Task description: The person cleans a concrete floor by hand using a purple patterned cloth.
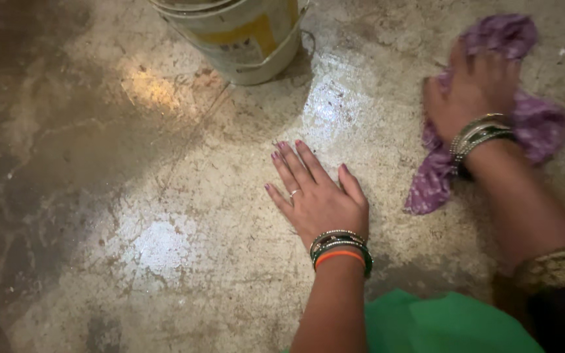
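Head camera looks down on a person crouched over a wet concrete floor (184, 196), both hands well apart. Left hand (318, 199), at centre frame, lies flat with fingers spread, palm pressed to the floor and holding nothing. Right hand (472, 91), at upper right, presses down on a crumpled purple cloth (537, 124), fingers laid over it rather than closed round it. Bangles (340, 248) ring both wrists, and a green garment (439, 323) shows at the lower edge.

Glare patches suggest the floor is slick; the bracing left palm could slide if weight shifts onto it. A wide sweep of the cloth might also knock the plastic bucket (243, 39) standing at top centre, its wire handle hanging down one side. What the bucket contains cannot be told, since its mouth is cut off by the frame.
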